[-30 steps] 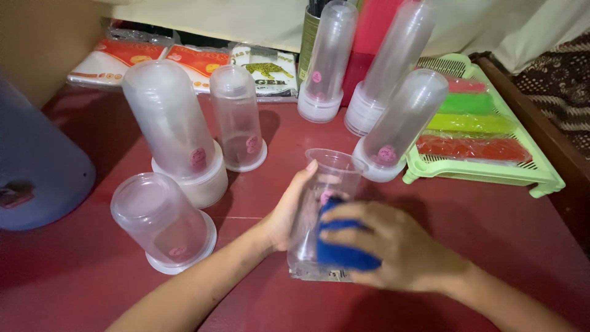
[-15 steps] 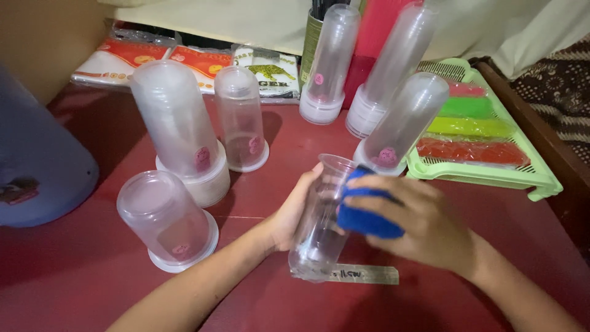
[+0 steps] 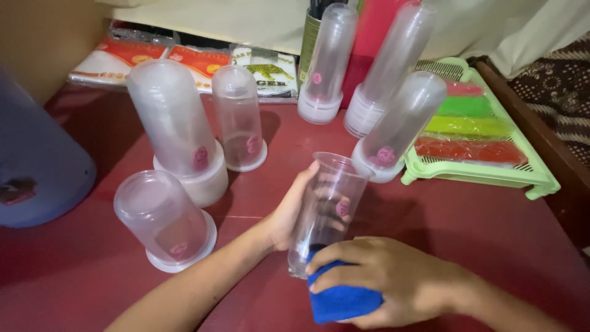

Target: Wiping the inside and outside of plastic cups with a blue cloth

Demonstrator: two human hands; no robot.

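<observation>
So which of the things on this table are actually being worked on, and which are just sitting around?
In hand:
- clear plastic cup, upright, gripped by the left hand
- blue cloth, pressed at the cup's base by the right hand

Lying about:
- stacks of upturned clear cups
- green tray with coloured packs
- flat packets at the back
- blue container on the left

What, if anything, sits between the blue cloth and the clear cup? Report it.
Nothing visible. The right hand presses the blue cloth against the base of the clear cup, which the left hand grips from the other side.
</observation>
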